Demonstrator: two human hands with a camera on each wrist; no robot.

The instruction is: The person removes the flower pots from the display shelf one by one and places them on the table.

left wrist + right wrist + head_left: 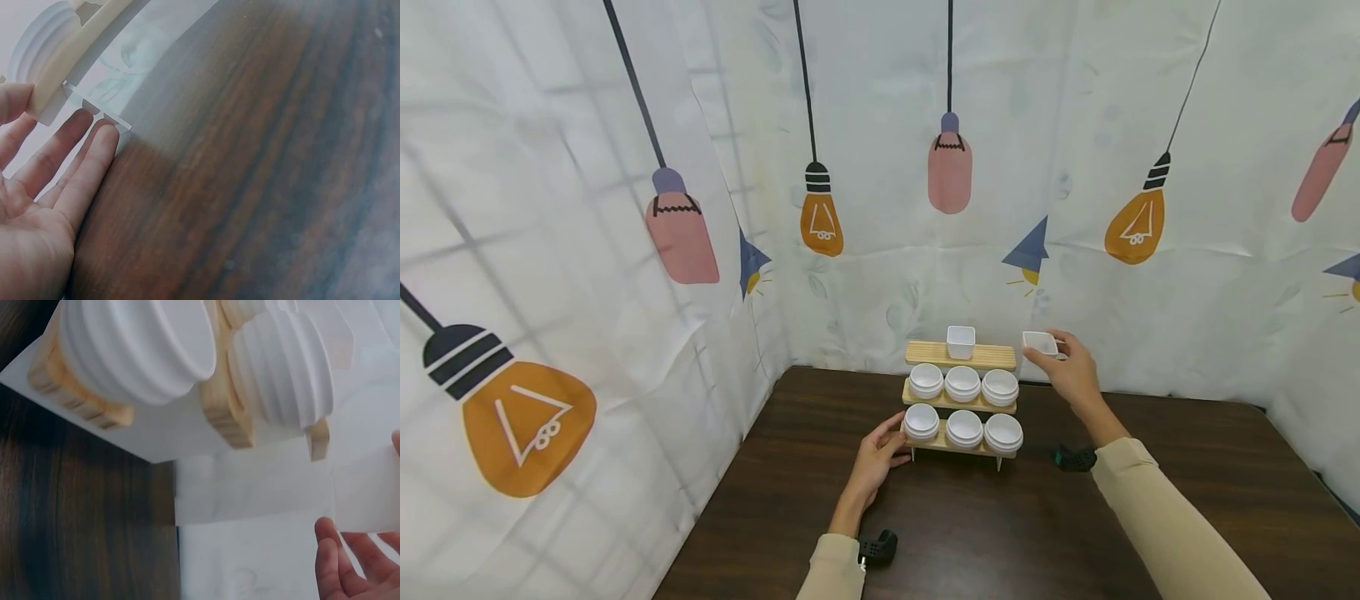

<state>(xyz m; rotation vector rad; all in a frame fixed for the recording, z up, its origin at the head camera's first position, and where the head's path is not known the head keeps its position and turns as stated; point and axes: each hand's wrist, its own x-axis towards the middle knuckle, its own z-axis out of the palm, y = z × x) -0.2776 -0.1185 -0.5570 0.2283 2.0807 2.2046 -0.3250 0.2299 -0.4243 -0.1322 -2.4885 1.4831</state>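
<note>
A three-tier stand with wooden shelves and a white frame stands at the back of the table. My left hand grips the left end of its lowest shelf; in the left wrist view the thumb lies by the wooden edge and the other fingers extend near the white leg. My right hand holds a small white square cup in the air, right of the top shelf. Another white square cup sits mid-top shelf. Round white ribbed bowls fill both lower shelves, three on each.
The dark wooden table runs out to both sides and in front of the stand. Close behind it hangs a pale curtain printed with lamps. A black band is on the left wrist, and another shows near the right sleeve.
</note>
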